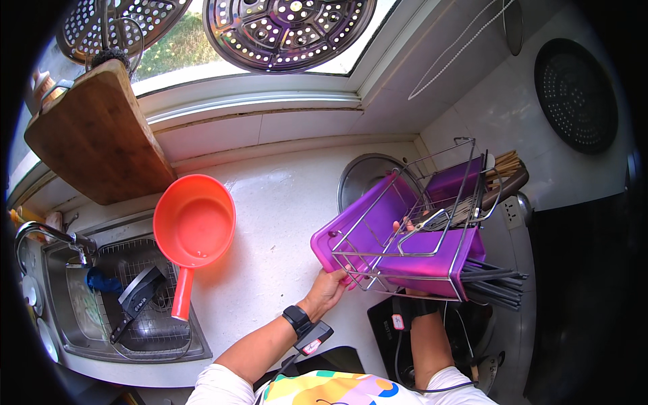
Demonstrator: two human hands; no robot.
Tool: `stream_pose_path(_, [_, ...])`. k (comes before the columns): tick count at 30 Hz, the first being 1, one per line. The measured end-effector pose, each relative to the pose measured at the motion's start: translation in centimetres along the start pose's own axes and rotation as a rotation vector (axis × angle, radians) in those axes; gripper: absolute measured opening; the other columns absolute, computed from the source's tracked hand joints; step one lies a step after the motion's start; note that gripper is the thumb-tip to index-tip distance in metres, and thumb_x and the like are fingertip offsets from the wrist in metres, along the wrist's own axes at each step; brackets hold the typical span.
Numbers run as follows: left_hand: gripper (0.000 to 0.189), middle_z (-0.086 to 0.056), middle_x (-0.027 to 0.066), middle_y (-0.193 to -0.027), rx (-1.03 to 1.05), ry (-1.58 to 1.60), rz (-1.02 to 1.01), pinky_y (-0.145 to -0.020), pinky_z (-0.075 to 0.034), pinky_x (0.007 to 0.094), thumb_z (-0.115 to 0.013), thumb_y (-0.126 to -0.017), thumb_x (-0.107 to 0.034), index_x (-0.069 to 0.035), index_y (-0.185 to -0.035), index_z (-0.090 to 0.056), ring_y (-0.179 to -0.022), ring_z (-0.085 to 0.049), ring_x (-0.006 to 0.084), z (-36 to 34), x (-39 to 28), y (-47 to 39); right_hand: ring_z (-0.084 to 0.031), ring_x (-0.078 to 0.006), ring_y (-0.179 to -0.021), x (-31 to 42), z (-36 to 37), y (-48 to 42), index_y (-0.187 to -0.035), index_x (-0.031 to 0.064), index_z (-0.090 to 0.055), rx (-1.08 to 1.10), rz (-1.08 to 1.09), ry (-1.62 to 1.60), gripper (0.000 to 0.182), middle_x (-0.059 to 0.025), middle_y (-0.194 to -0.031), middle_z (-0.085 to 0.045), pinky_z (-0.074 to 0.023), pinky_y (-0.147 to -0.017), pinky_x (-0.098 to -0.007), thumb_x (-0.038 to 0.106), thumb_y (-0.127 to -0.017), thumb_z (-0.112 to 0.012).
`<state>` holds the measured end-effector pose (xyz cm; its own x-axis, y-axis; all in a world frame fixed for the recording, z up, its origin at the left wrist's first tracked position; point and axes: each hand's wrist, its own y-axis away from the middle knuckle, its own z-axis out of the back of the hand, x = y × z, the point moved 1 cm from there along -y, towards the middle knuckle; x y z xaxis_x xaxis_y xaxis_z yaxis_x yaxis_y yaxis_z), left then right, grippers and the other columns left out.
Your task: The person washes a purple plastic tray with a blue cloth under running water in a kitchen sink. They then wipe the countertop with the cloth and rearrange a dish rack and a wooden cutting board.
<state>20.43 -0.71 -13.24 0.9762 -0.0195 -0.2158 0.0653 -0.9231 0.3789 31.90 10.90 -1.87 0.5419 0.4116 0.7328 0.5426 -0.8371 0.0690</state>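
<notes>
A metal wire rack with purple plastic holders and a purple tray is tilted to the right above the counter. My left hand grips the tray's lower left edge. My right hand is behind the rack, mostly hidden, with a few fingertips showing through the wires; its forearm passes under the rack. Dark chopsticks stick out of the front holder and light wooden sticks out of the back one. Between them lie scissors and a brown-handled utensil. A round metal lid or pan is behind the rack.
An orange plastic dipper rests beside the steel sink, which holds a cleaver, a wire grid and a blue cloth. A wooden cutting board stands by the window. Perforated steamer plates hang above.
</notes>
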Motion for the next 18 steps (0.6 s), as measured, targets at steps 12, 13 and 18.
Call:
stream_pose_path(12, [0.027,-0.055,0.0081,-0.106,0.053,0.038,0.005,-0.087,-0.048,0.0303,-0.052,-0.087,-0.011,-0.001,-0.112,-0.047,-0.095,-0.056,0.0182,-0.8,1.1,-1.7,-0.043,-0.0294,-0.117,-0.5,0.4,0.1,-0.135,0.0138,-0.022,-0.010,-0.027,-0.045,0.049,-0.0177,-0.129,-0.039,-0.0446,-0.091,-0.0408,0.026,-0.092,-0.041])
stream_pose_path(13, [0.027,-0.055,0.0082,-0.106,0.059,0.037,0.013,-0.087,-0.048,0.0301,-0.052,-0.087,-0.011,-0.001,-0.112,-0.047,-0.095,-0.056,0.0184,-0.4,1.5,-2.0,-0.043,-0.0295,-0.117,-0.6,0.5,0.1,-0.135,0.0135,-0.022,-0.009,-0.030,-0.046,0.049,-0.0176,-0.129,-0.039,-0.0444,-0.091,-0.0408,0.026,-0.092,-0.041])
stream_pose_path(18, [0.027,-0.055,0.0093,-0.105,0.051,0.000,0.044,-0.083,-0.051,0.0292,-0.052,-0.088,-0.012,0.000,-0.111,-0.047,-0.094,-0.057,0.0183,0.1,2.8,-2.9,-0.042,-0.0296,-0.118,-0.8,1.2,0.3,-0.135,0.0121,-0.023,-0.016,-0.045,-0.068,0.049,-0.0176,-0.130,-0.038,-0.0433,-0.092,-0.0407,0.027,-0.092,-0.041])
